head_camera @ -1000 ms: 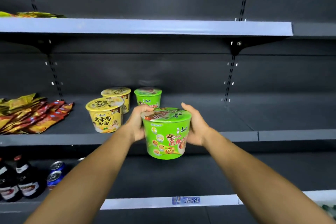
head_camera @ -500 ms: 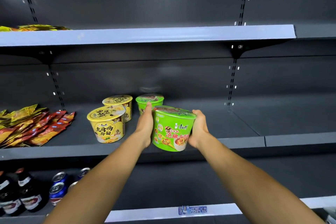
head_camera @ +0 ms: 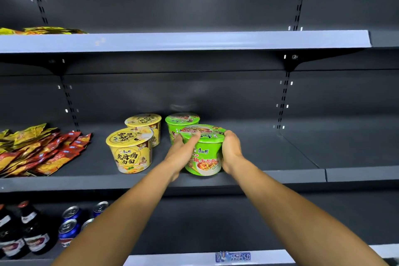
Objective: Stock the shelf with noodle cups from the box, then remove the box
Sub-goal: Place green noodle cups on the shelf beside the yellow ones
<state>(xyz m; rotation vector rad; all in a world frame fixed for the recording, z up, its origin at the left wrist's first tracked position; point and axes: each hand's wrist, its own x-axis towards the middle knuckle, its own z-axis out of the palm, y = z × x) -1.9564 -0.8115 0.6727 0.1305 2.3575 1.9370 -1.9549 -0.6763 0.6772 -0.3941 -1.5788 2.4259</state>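
So the green plastic noodle cup with the foil lid [head_camera: 205,153] is at the front of the dark grey metal middle shelf [head_camera: 280,176], base right down at the shelf surface, though I can't tell if it's fully resting there. The lid's sealed, so no look at what's inside. The label has white and red Chinese lettering and a picture of a bowl of noodles in red broth.

The left hand [head_camera: 182,154] is wrapped round the cup's left side with its fingers curled up onto the lid rim. The right hand [head_camera: 231,151] clamps the right side the same way.

Directly behind it is a second green sealed cup [head_camera: 179,120]. To the left are two yellow noodle cups with black lettering, one in front [head_camera: 129,150] and one behind [head_camera: 145,122], both sealed.

Further left on the same shelf there's a pile of red and yellow foil snack packets [head_camera: 38,151]. On the shelf below are dark glass bottles [head_camera: 32,233] and blue drink cans [head_camera: 69,229].
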